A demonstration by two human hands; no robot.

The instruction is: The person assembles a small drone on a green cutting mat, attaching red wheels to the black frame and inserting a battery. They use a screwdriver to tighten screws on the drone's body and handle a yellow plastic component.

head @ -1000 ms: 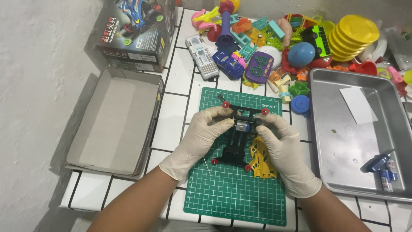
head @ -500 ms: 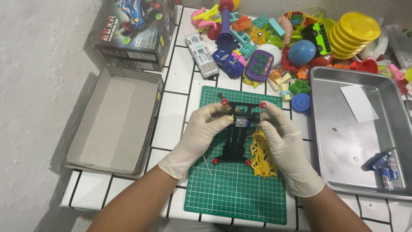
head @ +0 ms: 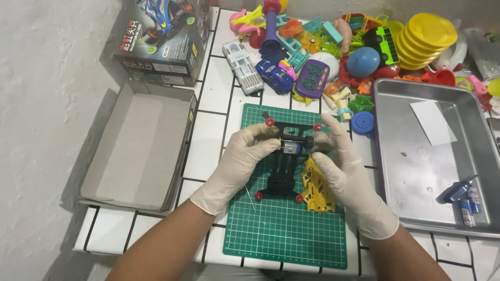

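Note:
A black toy car chassis [head: 284, 171] with small red rollers at its corners is held just above a green cutting mat [head: 286, 229]. My left hand [head: 237, 164], in a white glove, grips its left side, fingertips near a small silver motor [head: 289, 148] at the chassis's far end. My right hand [head: 346, 174], also gloved, grips the right side by the motor. A yellow plastic body part [head: 316, 187] lies on the mat under my right hand.
An open cardboard box tray [head: 138, 148] sits left, its printed lid [head: 159, 36] behind it. A metal tray [head: 432, 156] on the right holds a paper slip and small blue batteries [head: 463, 195]. Several colourful toys [head: 359, 47] crowd the back of the white tiled table.
The chassis and both hands have shifted slightly away from me on the mat. My fingers have closed in around the motor end.

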